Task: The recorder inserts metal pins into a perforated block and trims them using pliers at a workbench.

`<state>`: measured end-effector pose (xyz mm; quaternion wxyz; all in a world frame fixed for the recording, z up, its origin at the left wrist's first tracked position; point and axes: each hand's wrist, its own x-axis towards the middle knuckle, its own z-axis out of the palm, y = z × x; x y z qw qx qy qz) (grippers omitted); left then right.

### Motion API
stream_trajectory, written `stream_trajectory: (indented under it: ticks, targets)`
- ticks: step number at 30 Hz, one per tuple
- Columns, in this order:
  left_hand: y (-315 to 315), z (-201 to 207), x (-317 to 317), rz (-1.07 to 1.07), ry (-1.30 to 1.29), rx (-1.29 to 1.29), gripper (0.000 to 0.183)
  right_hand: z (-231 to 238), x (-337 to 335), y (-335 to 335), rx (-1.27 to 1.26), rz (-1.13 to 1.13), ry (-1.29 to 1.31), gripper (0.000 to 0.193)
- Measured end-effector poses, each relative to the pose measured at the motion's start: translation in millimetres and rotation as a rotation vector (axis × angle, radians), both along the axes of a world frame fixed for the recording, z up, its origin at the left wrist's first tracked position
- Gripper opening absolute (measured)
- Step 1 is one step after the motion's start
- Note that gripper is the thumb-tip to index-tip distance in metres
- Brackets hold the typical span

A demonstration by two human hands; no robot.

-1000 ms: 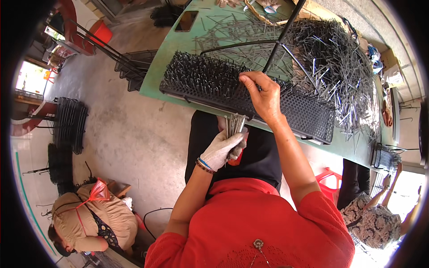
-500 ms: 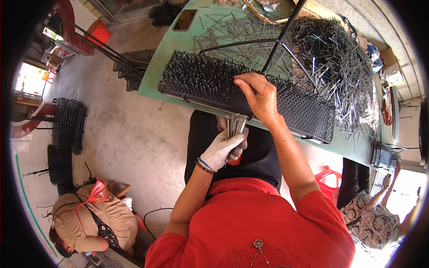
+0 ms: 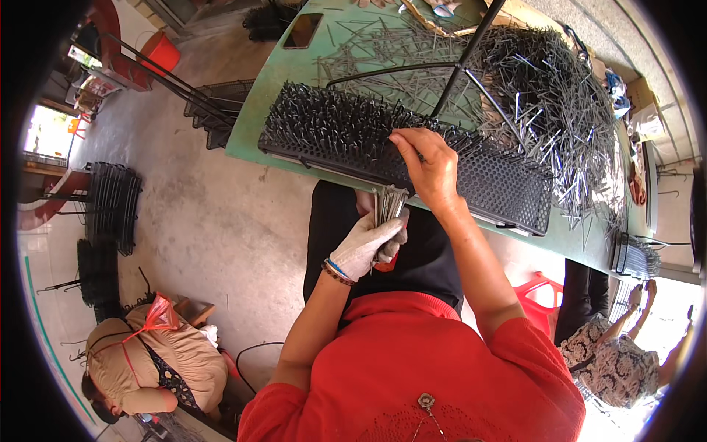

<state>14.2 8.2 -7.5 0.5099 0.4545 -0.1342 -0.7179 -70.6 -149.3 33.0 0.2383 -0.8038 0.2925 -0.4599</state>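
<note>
A long black rack (image 3: 508,193) with a perforated top lies across the near edge of the green table. Thin dark metal rods (image 3: 331,121) stand packed in its left and middle holes; more of the holes show on its right side. Bare, my right hand (image 3: 433,166) is over the middle of the rack, thumb and fingertips pinched together; whatever is between them is too small to make out. Below the table edge my left hand (image 3: 364,247), in a whitish glove, is closed around a bundle of thin metal rods (image 3: 389,206) pointing upward.
A large heap of loose rods (image 3: 545,110) covers the right of the green table (image 3: 269,96), with others scattered behind the rack. A black bar frame (image 3: 458,70) rises over it. People work at the lower left (image 3: 158,353) and right (image 3: 618,361). A red stool (image 3: 541,298) stands nearby.
My right hand has shifted very slightly to the right and nearer, still pinched over the rack. The left hand keeps its hold on the bundle of rods.
</note>
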Motion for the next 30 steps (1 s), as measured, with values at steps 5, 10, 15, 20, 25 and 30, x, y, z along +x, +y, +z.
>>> stream_trajectory:
  ticks: [5,10,15,20,25,30]
  targets:
    - [-1.7,3.1,-0.4,-0.013,0.001,-0.014,0.029,2.2,4.8,0.2,-0.1,0.054,0.016,0.012]
    - [-0.8,2.2,-0.2,-0.011,-0.02,-0.009,0.029,-3.2,6.9,1.4,-0.062,-0.018,-0.056,0.011]
    - [-0.3,-0.8,0.1,-0.001,-0.009,0.0,0.028,-3.3,7.2,3.5,0.007,-0.029,-0.077,0.011]
    - [-0.7,0.8,1.1,0.001,0.003,-0.008,0.028,-2.1,6.4,6.7,0.13,-0.023,-0.081,0.01]
    - [-0.2,-1.2,0.6,0.008,0.012,-0.005,0.028,1.3,3.4,8.0,-0.088,-0.132,0.039,0.009]
    - [-0.5,-4.2,0.7,0.002,0.01,0.002,0.029,1.1,5.7,6.7,-0.139,-0.027,0.0,0.009]
